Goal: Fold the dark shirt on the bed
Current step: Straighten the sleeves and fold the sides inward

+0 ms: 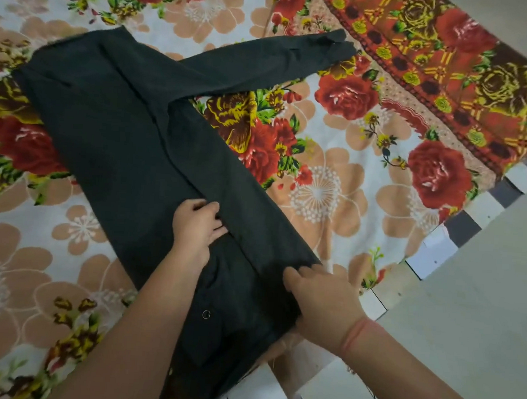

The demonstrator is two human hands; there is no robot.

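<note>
The dark shirt (115, 122) lies flat on the bed, running diagonally from upper left to lower right. One long sleeve (264, 60) stretches out toward the upper right. A side panel is folded inward over the body, leaving a long straight fold edge. My left hand (197, 224) rests on the shirt's middle, its fingers curled around that folded edge. My right hand (321, 292) lies on the shirt's right edge close to the bed's side, fingers bent into the cloth. A round snap button (206, 314) shows between my forearms.
The bed wears a floral sheet (334, 185) with red roses and peach flowers. A red and yellow patterned blanket (434, 64) lies at the upper right. The bed's edge (431, 256) runs diagonally at right, with pale floor (481, 305) beyond.
</note>
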